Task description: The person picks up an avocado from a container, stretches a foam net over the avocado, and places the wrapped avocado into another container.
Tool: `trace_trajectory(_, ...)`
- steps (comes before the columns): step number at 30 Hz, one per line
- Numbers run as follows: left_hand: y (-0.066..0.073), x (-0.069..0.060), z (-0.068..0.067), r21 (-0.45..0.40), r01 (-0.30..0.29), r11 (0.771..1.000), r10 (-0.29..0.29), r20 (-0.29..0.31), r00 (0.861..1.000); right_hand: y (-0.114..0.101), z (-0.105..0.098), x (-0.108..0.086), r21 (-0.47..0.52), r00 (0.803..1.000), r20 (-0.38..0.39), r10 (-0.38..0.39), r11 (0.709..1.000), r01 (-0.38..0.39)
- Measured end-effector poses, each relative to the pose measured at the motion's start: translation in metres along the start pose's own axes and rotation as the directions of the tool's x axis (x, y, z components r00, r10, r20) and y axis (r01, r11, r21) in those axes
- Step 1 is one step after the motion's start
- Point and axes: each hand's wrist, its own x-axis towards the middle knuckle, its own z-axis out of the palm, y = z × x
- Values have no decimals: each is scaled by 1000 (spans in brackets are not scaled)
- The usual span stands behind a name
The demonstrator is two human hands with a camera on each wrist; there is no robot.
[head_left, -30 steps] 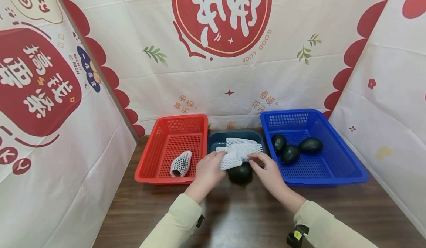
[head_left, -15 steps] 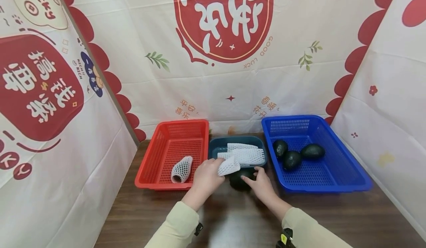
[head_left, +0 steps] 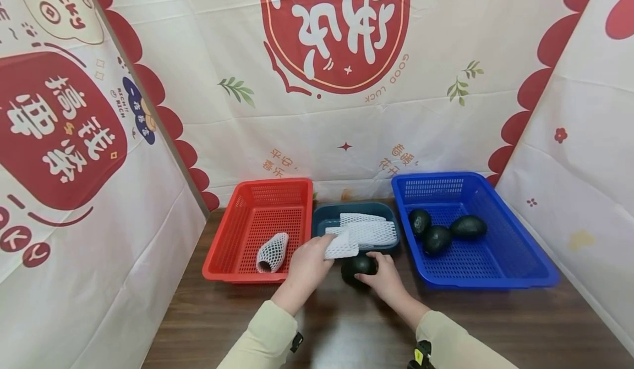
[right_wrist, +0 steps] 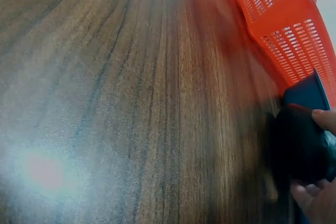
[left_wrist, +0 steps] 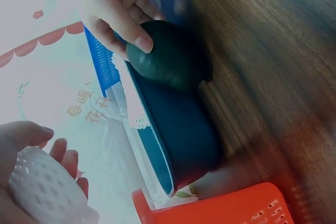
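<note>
A white foam net sleeve point(head_left: 342, 246) is pinched in my left hand point(head_left: 309, 264), just in front of the teal tray point(head_left: 323, 213); the left wrist view shows the same sleeve point(left_wrist: 50, 187) under curled fingers. My right hand point(head_left: 388, 282) grips a dark green avocado point(head_left: 358, 269) on the table in front of that tray, thumb on the near side. In the left wrist view the avocado point(left_wrist: 170, 56) is held from one side by thumb and fingers. The right wrist view shows the avocado point(right_wrist: 302, 142) at the right edge, partly cut off.
More white net sleeves point(head_left: 369, 232) lie in the teal tray. At the left, the red basket point(head_left: 218, 253) holds a net-covered item point(head_left: 273, 252). Several avocados lie in the blue basket point(head_left: 525, 253) at the right, one of them point(head_left: 468, 226) near its middle. Brown table point(head_left: 346, 336) extends in front.
My right hand has come down from beside the sleeves and taken hold of the avocado. My left hand, still pinching its sleeve, has drawn slightly away from the other sleeves.
</note>
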Motion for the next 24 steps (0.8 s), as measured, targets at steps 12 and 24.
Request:
trace_trajectory(12, -2, -1, -3, -24, 10, 1000, -10, -19, 1000, -10, -25, -10, 72, 998, 30, -56, 996, 54)
trace_trajectory(24, -5, -4, -4, -41, -4, 999, 2, -46, 999, -41, -75, -22, 269, 994, 5, -107, 958, 101)
